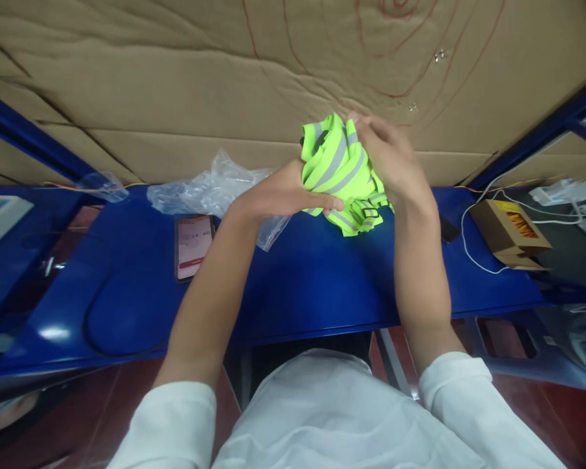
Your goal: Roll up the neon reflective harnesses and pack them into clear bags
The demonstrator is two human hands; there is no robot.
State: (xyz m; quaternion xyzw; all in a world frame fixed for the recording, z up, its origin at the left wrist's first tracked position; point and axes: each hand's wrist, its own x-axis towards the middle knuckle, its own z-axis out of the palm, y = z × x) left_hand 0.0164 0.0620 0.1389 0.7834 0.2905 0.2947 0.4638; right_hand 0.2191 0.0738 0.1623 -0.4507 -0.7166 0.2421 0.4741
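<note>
A bunched bundle of neon yellow-green reflective straps (339,166) with grey stripes is held up over the blue table, between both hands. My left hand (293,189) grips its lower left side, thumb lying across the front. At the upper right of the bundle, my right hand (383,146) pinches a strap end between thumb and fingers. A small black buckle (370,212) shows near the bottom of the bundle. Just behind my left forearm lies a crumpled clear plastic bag (209,185).
On the blue table (317,280), a phone (194,247) lies left of my left forearm. A clear plastic cup (102,187) stands farther left. To the right are a small cardboard box (510,234), a white cable (465,238) and a dark object (449,230). A cardboard wall (200,85) closes the back.
</note>
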